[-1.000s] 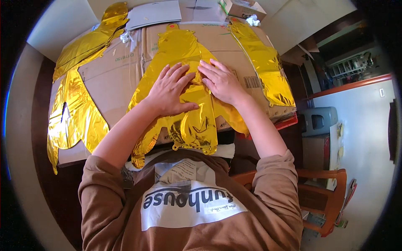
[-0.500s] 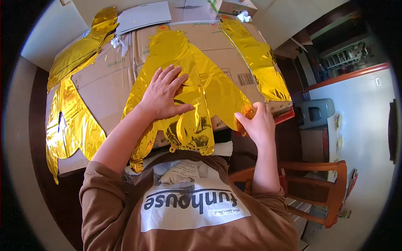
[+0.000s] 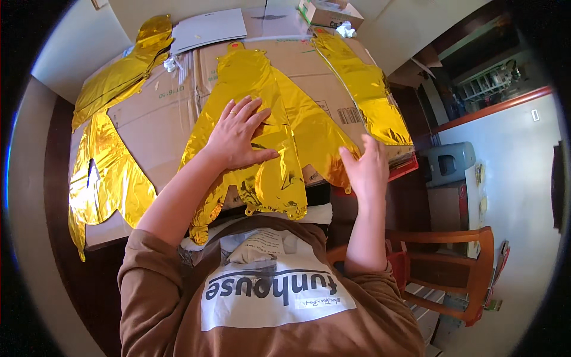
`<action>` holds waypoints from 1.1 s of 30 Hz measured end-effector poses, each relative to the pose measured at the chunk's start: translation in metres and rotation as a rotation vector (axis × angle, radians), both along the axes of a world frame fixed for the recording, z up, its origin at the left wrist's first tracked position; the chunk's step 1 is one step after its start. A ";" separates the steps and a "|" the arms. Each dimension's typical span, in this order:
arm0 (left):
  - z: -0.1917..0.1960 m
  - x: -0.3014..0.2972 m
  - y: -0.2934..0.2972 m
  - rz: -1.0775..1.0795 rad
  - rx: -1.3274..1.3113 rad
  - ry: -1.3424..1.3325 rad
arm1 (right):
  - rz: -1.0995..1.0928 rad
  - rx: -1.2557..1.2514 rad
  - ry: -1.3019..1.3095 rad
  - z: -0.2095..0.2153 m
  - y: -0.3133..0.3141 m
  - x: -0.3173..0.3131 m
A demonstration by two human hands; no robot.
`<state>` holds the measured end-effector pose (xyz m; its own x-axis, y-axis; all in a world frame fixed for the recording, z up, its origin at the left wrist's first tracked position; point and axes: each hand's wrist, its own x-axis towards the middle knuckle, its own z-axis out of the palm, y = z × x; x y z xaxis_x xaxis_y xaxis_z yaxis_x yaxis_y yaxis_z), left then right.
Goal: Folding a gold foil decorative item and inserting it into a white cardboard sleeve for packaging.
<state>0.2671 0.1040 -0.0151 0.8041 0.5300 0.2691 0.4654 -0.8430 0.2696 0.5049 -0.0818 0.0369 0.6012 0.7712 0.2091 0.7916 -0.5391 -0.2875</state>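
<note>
A flat, gold foil balloon (image 3: 242, 77) lies across cardboard in front of me, its lower edge hanging toward my body. My left hand (image 3: 241, 135) rests on its middle, palm down with the fingers spread. My right hand (image 3: 367, 166) is beside the balloon's lower right corner, thumb and fingers apart with nothing visible between them. Whether it touches the foil is hard to make out. Another gold foil balloon (image 3: 113, 160) covers the left end of the cardboard. A third gold foil piece (image 3: 357, 74) lies along the right side.
Brown cardboard (image 3: 148, 119) covers the table. White sheets (image 3: 208, 28), a small open box (image 3: 332, 12) and crumpled white tissue (image 3: 346, 28) sit at the far edge. To my right stand a wooden chair (image 3: 476, 271) and a grey plastic stool (image 3: 449, 162).
My right hand has drawn slightly away from the balloon's lower right corner, and its fingers have straightened. My left hand stays spread on the foil. The view has shifted a little.
</note>
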 end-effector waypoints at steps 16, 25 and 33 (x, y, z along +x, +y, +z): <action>-0.007 -0.002 0.004 -0.028 0.012 -0.017 | 0.471 0.236 0.409 0.031 0.004 -0.072; -0.030 -0.007 0.018 -0.039 0.283 0.260 | 0.660 0.193 0.792 -0.014 0.063 -0.009; -0.018 -0.006 0.012 0.000 0.328 0.348 | 0.920 0.141 0.030 -0.059 0.117 -0.005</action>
